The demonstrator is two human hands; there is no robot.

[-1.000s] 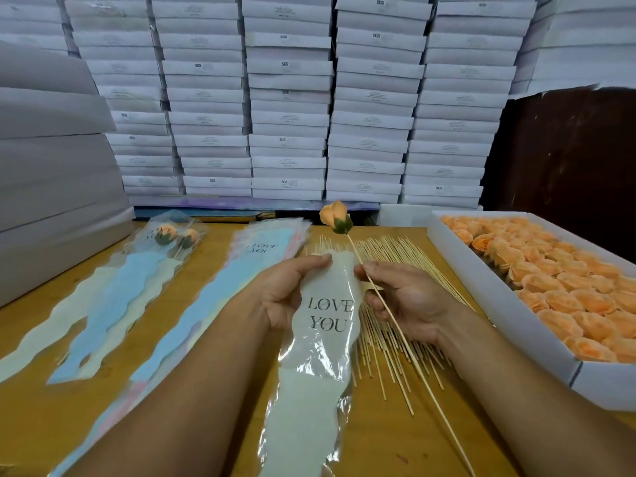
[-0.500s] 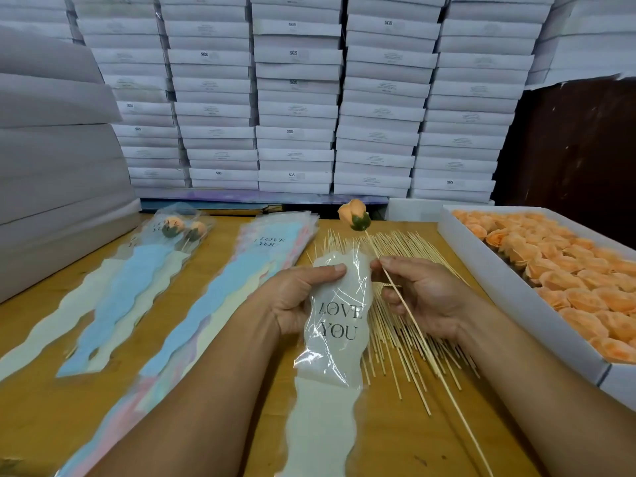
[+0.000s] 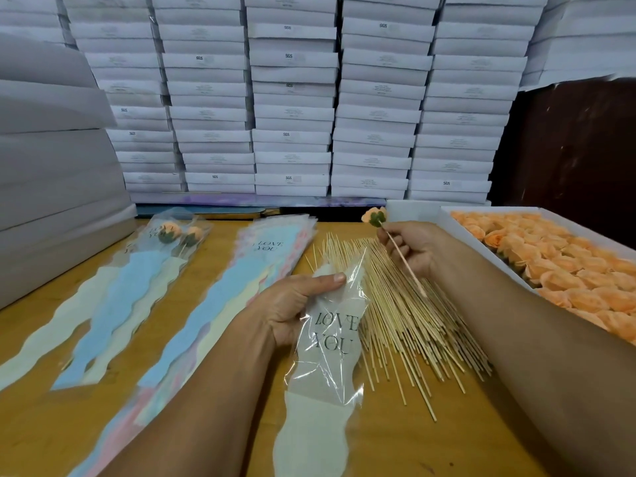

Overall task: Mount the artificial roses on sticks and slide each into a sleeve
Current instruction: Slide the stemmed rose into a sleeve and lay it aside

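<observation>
My left hand (image 3: 292,306) pinches the sleeve (image 3: 327,352) over the counter (image 3: 395,442); my right hand (image 3: 411,247) grips the rose (image 3: 374,215) by its stick (image 3: 406,265).

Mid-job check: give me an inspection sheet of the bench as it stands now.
Surface: wooden table, bare patches near the front.
Job's things: orange rose on a thin stick; clear "LOVE YOU" sleeve; pile of bamboo sticks; white tray of orange roses; stack of pastel sleeves; two sleeved roses.
Clutter: nothing seen.
Grips: left hand holds the sleeve; right hand pinches the stick.
Cables: nothing seen.
Surroundings: stacked white boxes.
</observation>
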